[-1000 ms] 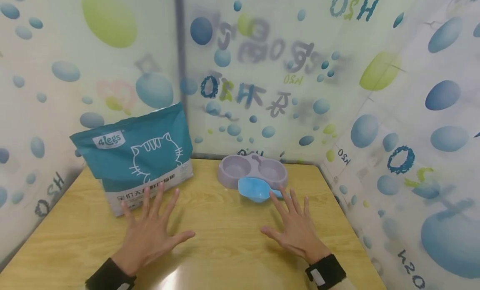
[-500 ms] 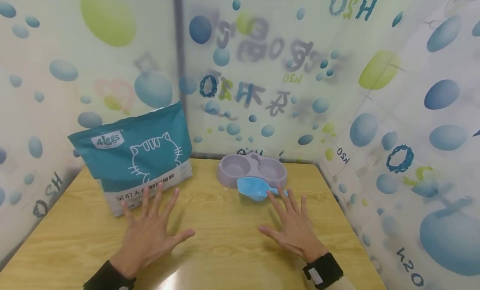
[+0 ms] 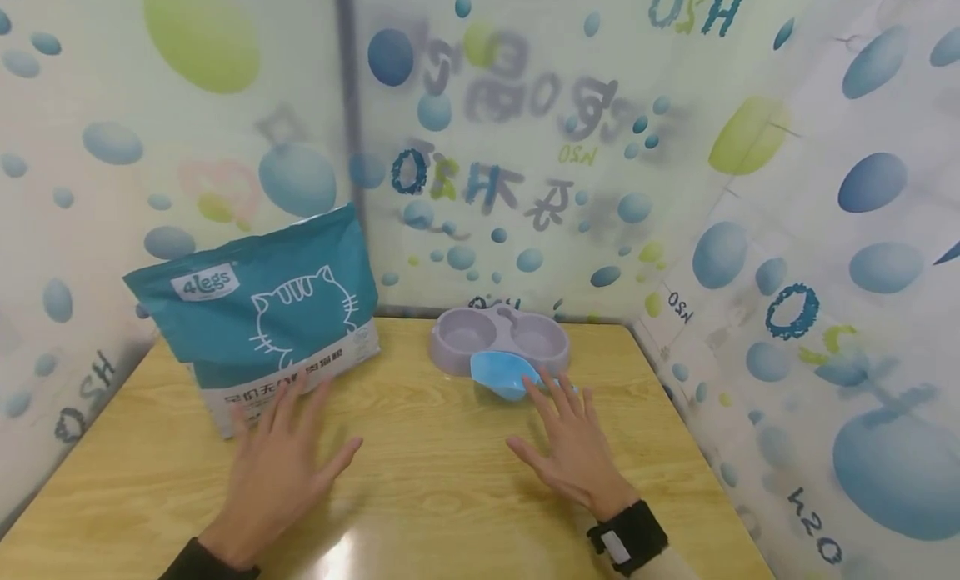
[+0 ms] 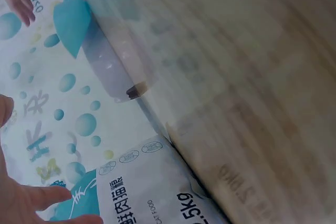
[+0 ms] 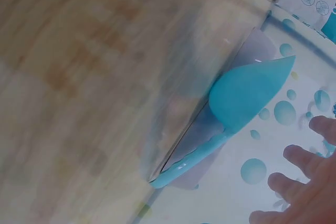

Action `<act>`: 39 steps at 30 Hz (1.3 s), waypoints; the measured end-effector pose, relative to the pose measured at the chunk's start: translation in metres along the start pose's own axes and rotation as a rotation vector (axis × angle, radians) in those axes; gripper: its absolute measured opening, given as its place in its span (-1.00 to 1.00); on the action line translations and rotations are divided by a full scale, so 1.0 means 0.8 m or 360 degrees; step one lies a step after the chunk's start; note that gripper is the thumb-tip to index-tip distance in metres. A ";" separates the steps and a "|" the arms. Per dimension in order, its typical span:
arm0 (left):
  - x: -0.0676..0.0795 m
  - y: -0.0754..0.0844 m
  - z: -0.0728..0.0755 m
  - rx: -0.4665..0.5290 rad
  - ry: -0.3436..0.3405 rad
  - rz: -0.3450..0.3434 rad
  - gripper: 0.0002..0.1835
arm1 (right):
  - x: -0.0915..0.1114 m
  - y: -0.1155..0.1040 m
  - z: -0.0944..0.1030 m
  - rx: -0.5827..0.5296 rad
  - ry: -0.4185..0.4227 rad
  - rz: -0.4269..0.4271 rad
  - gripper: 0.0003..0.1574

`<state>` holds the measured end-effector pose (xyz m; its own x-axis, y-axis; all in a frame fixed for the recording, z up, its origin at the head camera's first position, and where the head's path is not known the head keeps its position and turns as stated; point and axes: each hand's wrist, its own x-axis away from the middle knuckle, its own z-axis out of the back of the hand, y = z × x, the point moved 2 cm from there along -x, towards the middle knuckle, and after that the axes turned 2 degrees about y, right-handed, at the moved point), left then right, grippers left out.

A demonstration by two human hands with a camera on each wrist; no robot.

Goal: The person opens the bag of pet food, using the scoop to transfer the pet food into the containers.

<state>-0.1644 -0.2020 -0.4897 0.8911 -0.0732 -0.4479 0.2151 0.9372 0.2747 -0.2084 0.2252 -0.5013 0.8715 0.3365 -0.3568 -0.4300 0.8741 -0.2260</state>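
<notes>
In the head view my left hand (image 3: pixel 277 459) hovers with spread fingers in front of a teal and white cat food bag (image 3: pixel 258 313), its fingertips overlapping the bag's lower edge. The bag stands upright and leans a little. My right hand (image 3: pixel 573 451), fingers also spread, has its fingertips over the handle of a light blue scoop (image 3: pixel 498 373). Behind the scoop sits a mauve double pet bowl (image 3: pixel 465 338) with two round hollows. Neither hand holds anything. In the right wrist view the whole scoop (image 5: pixel 252 90) shows, handle included, with fingers apart from it.
A wood-grain table (image 3: pixel 427 497) carries everything. Patterned walls (image 3: pixel 480 88) with blue and green dots rise directly behind the bowl and along both sides. The bag stands at the table's back left.
My left hand has shifted slightly left and its fingers have drawn closer together. The right hand has moved a little left and up, nearer the scoop's handle. The head view has shifted slightly.
</notes>
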 end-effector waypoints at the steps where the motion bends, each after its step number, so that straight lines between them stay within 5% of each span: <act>1: 0.000 -0.002 0.001 0.0018 0.0039 0.0000 0.05 | -0.002 -0.002 0.000 -0.0011 0.0005 0.0002 0.16; 12: 0.000 -0.031 0.015 0.0099 0.0214 0.0139 -0.12 | -0.016 -0.022 -0.003 -0.0033 -0.0038 0.0062 0.13; 22: -0.003 -0.061 0.033 0.0090 0.0371 0.0387 -0.31 | -0.031 -0.033 -0.009 -0.0061 0.0002 0.0129 0.14; 31: -0.004 -0.090 0.047 0.0038 0.0179 0.0795 -0.26 | -0.036 -0.051 -0.023 -0.0157 -0.0078 0.0080 0.11; 39: -0.019 -0.114 0.049 0.0263 0.0335 0.0983 -0.17 | -0.045 -0.068 -0.024 -0.0189 -0.0020 0.0118 0.07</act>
<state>-0.1817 -0.2996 -0.4743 0.7768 0.5432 -0.3187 -0.2355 0.7198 0.6529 -0.2206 0.1591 -0.4934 0.8389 0.4034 -0.3654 -0.5175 0.7993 -0.3055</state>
